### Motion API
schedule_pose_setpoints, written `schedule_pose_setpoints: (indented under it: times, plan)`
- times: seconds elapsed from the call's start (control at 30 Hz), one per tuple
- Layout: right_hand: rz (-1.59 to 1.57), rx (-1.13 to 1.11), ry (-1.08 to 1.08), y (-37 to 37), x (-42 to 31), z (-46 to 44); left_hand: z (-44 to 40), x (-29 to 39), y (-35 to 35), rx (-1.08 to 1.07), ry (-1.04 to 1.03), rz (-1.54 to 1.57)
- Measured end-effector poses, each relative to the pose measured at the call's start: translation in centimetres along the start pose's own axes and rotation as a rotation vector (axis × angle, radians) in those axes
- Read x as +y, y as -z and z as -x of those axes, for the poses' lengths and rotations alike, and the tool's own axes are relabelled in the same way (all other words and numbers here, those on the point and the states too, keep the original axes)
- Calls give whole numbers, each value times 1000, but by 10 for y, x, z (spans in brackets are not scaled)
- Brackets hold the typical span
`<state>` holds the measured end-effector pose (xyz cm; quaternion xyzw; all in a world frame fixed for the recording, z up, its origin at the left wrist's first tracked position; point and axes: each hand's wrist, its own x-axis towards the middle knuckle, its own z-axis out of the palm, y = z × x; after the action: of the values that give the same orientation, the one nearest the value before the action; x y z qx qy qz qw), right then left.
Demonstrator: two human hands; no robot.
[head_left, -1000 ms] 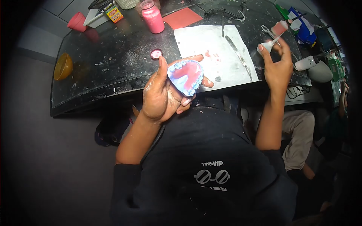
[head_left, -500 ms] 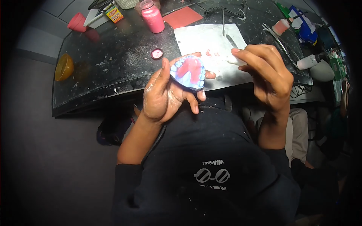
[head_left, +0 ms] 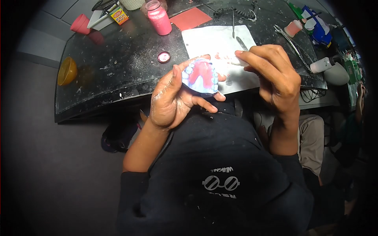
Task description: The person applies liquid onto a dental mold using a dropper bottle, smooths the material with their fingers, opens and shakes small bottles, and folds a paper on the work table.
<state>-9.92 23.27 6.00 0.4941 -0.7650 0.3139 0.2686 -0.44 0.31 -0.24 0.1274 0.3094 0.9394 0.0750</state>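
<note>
A tooth model [head_left: 199, 80], lying just above the centre of the frame, is facing the viewer with its row of teeth curving round a pink layer [head_left: 204, 70]. The body is appearing rigid and plaster-like, and is probably weighing moderately on the palm; the teeth are looking liable to chip if knocked. The pink layer is shining under strong glare, possibly being wet, soft and slippery, so a touch there is likely to smear it. The outer sides and underside are offering the soundest hold, away from both teeth and layer.

The left hand [head_left: 169, 100] is holding the model in this manner: its thumb is lying along the left edge, while the other fingers are supporting it from beneath, their tips emerging at the far and right edges. The right hand [head_left: 277, 80], right of centre, is pinching a small white bottle [head_left: 237, 61] between closely drawn fingers; the bottle is largely hidden and washed out by the light, and is standing apart from the model.

Beyond the hands, white paper [head_left: 214, 37] is covering part of the dark tabletop [head_left: 114, 74], with a knife [head_left: 241, 43] lying on it. A small lid [head_left: 163, 57] is resting left of the paper, at upper centre. Above it, an open jar [head_left: 159, 19] is standing beside a pink sheet [head_left: 191, 18]. A yellow bowl [head_left: 67, 71] is occupying the tabletop's left end.
</note>
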Motion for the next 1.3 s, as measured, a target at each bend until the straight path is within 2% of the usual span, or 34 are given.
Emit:
schedule_pose_setpoints:
  times: [0.23, 0.3, 0.33, 0.37, 0.47, 0.53, 0.57, 0.67, 0.7, 0.77, 0.83, 0.9, 0.97, 1.0, 1.07, 1.3]
  plan:
    - [-9, 15, -85, 6, 11, 7, 0, 0, 2, 7, -1, 17]
    - [-14, 123, -337, 8, 22, 13, 0, 1, 3, 5, -5, 14]
    - [-132, 221, -470, 2, 40, 23, 0, 1, 4, 2, -8, 11]
    - [-131, 245, -508, 1, 58, 31, 0, 1, 4, 2, -8, 13]
    - [-73, 270, -609, 2, 98, 52, 0, 2, 4, -9, -17, -3]
    - [-11, 175, -845, 4, 104, 56, 0, 2, 4, -31, -22, -25]
    - [-12, 174, -846, 3, 104, 59, 0, 2, 3, -29, -21, -25]
    - [270, 453, -599, 5, 78, 47, 1, -2, -1, -19, -58, -67]
    - [269, 453, -603, 7, 65, 39, 1, -3, -2, -20, -71, -92]
    - [216, 689, -366, 8, 39, 25, 1, -5, -4, -23, -79, -118]
    - [30, 478, -211, 3, 12, 18, 0, -8, -5, -36, -95, -134]
    - [170, 90, -148, 5, -34, 3, 1, -9, -8, -13, -85, -153]
    - [277, -86, 168, -5, 1, 13, 2, -8, -10, 12, -83, -172]
    - [277, -84, 174, -10, -6, 9, 3, -8, -9, 11, -80, -174]
    - [80, 1, 80, -24, -29, -2, 5, -7, -9, 43, -77, -188]
    - [40, 19, 126, -35, -27, 0, 4, -7, -13, 20, -69, -154]
